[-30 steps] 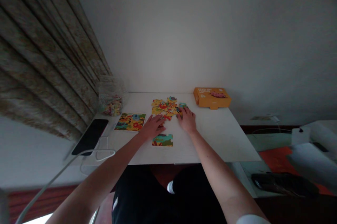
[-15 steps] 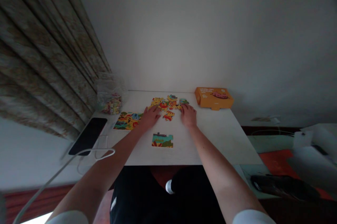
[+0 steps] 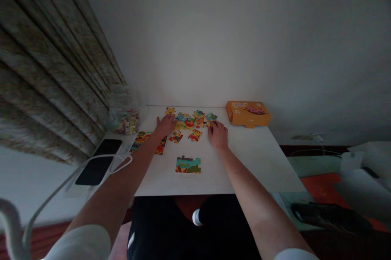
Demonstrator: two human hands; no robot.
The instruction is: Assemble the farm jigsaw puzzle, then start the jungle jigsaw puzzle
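Observation:
My left hand (image 3: 166, 125) lies with fingers spread at the left side of a cluster of colourful puzzle pieces (image 3: 190, 122). A yellow puzzle piece (image 3: 170, 111) lies just beyond its fingertips. At the cluster's right side, my right hand (image 3: 218, 134) rests with fingers apart, its fingertips touching or beside the pieces there. Nearer to me lie a tiger-striped piece (image 3: 194, 135) and another loose piece (image 3: 176, 137). A joined teal and green section (image 3: 188, 165) sits close to the table's front edge. My left forearm partly covers a picture panel (image 3: 161, 146).
An orange puzzle box (image 3: 248, 113) stands at the back right of the white table (image 3: 253, 162). To the left are a clear plastic bag (image 3: 125, 121) of pieces, a black phone (image 3: 99, 162) and a white cable (image 3: 122, 166). A wall rises behind the table.
My left hand has moved left and away from me, its fingers spreading. Pieces on the cluster's left have shifted apart, with a yellow one now further back. My right hand is nearly still.

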